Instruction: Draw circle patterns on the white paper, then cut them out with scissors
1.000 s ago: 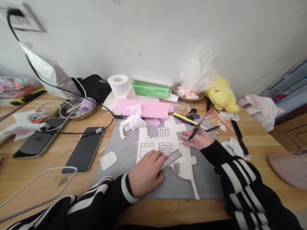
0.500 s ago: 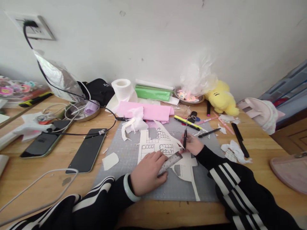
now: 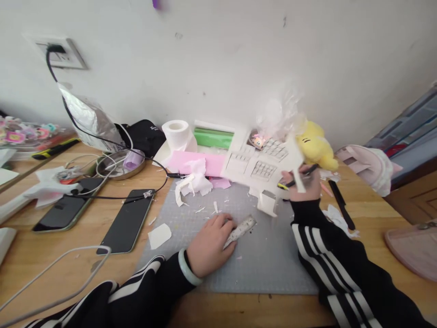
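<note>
My left hand [image 3: 210, 241] rests on the grey cutting mat [image 3: 205, 269] with its fingers closed over a small clear ruler [image 3: 241, 229]. My right hand [image 3: 302, 184] is raised above the mat's far right corner. It grips a white paper sheet [image 3: 259, 164] with drawn grids, lifted off the mat and tilted. A black pen [image 3: 297, 180] is also held in that hand. Paper scraps [image 3: 159, 235] lie on the mat.
Two phones [image 3: 128, 221] lie left of the mat with cables [image 3: 51, 269] around them. A tissue roll [image 3: 176, 133], pink foam sheet [image 3: 194, 161], green pack [image 3: 213, 137], metal dish [image 3: 118, 165] and yellow plush toy [image 3: 316, 146] stand along the wall. A black knife [image 3: 339, 200] lies at right.
My right hand has lifted the drawn paper sheet off the mat and carried it up and to the right. My left hand stays on the ruler. The camera tilted upward.
</note>
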The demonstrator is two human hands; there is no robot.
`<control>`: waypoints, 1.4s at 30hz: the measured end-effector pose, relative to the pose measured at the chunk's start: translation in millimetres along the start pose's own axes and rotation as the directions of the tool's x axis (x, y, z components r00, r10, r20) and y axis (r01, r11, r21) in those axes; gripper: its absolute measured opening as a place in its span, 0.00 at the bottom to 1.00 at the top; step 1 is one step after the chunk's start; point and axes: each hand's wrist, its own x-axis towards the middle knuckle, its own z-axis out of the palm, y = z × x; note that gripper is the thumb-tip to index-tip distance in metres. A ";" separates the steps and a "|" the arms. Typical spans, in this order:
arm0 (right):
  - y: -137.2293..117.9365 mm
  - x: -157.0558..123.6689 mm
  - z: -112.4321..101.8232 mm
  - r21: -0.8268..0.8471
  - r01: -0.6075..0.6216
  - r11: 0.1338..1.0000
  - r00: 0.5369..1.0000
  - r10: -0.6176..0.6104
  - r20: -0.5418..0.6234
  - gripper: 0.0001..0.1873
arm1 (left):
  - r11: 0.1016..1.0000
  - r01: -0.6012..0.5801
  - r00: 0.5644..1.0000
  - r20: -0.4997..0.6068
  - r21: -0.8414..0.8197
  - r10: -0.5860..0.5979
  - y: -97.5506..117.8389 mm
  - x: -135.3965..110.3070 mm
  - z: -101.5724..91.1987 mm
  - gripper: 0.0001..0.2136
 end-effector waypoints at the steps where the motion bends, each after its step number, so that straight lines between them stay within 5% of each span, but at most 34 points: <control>1: -5.7 5.1 -4.0 0.021 0.003 1.000 1.000 -0.003 -0.025 0.18 | 0.996 0.031 1.000 0.000 -0.079 -0.031 0.0 1.6 -1.1 0.14; 3: -14.5 12.0 -4.7 0.057 -0.013 0.998 1.000 0.013 -0.006 0.17 | 0.937 0.125 0.992 0.021 -0.325 -0.125 0.8 7.7 -3.9 0.17; 5: -19.6 15.0 3.8 0.112 -0.051 0.992 0.995 0.042 0.087 0.17 | 0.717 0.221 0.970 0.074 -0.661 -0.231 0.9 18.4 -7.4 0.22; 7: -22.0 15.6 17.3 0.165 -0.092 0.982 0.979 0.059 0.194 0.20 | 0.446 0.171 0.950 0.027 -0.879 -0.310 -1.5 33.0 -11.2 0.22; 8: -22.6 15.5 24.0 0.172 -0.107 0.979 0.967 0.062 0.249 0.21 | 0.418 0.154 0.945 0.011 -0.895 -0.326 -3.8 40.8 -12.9 0.22; 11: -23.9 14.6 39.1 0.153 -0.201 0.968 0.875 0.107 0.473 0.21 | 0.402 0.115 0.936 -0.036 -0.908 -0.349 -12.8 60.1 -15.4 0.20; 13: -23.3 14.3 44.3 0.143 -0.258 0.956 0.840 0.148 0.522 0.22 | 0.399 0.092 0.936 -0.058 -0.912 -0.348 -17.5 65.5 -14.9 0.16; 19: -4.0 17.3 47.2 0.178 -0.278 0.944 0.913 0.201 0.356 0.23 | 0.462 0.135 0.974 0.033 -0.877 -0.223 -17.1 55.0 -8.3 0.18; 25: 22.1 16.7 43.6 0.217 -0.303 0.928 0.933 0.243 0.266 0.20 | 0.483 0.175 0.965 0.053 -0.858 -0.256 -23.7 57.0 -0.3 0.14; 31: 26.3 4.9 52.6 0.226 -0.352 0.908 0.880 0.238 0.411 0.22 | 0.470 0.231 0.967 0.147 -0.852 -0.209 -25.6 58.6 -2.6 0.16; 36: 20.1 -4.3 54.9 0.265 -0.460 0.847 0.767 0.228 0.600 0.24 | 0.454 0.283 0.956 0.289 -0.845 -0.059 -21.1 53.7 -4.6 0.16; 42: 28.5 -6.5 62.2 0.171 -0.347 0.922 0.862 0.241 0.446 0.20 | 0.593 0.160 0.979 0.049 -0.789 -0.198 -19.2 47.6 -4.1 0.21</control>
